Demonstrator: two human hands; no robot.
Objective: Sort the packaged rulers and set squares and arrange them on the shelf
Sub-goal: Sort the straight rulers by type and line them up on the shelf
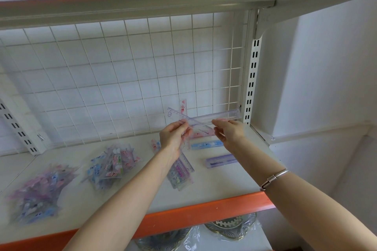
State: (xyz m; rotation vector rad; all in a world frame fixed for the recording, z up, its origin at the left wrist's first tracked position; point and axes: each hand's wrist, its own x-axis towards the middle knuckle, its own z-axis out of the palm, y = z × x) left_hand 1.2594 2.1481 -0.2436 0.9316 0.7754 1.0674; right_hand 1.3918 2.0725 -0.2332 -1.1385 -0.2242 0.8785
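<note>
My left hand (pixel 173 138) grips a fan of several packaged rulers (pixel 184 161) above the white shelf board (pixel 224 181), their ends sticking out above and below the fist. My right hand (pixel 229 132) pinches one clear ruler (pixel 219 116) lying nearly level, its left end crossing the fan near my left fingers. A blue packaged ruler (pixel 206 145) and a purple one (pixel 221 160) lie flat on the shelf under my right hand. A pink one (pixel 201 134) lies behind them, partly hidden.
Two loose piles of packaged rulers and set squares lie on the shelf's left part, one at the far left (pixel 36 193) and one nearer the middle (pixel 111 166). A white wire grid (pixel 122 79) backs the shelf. An orange lip (pixel 204 214) edges its front.
</note>
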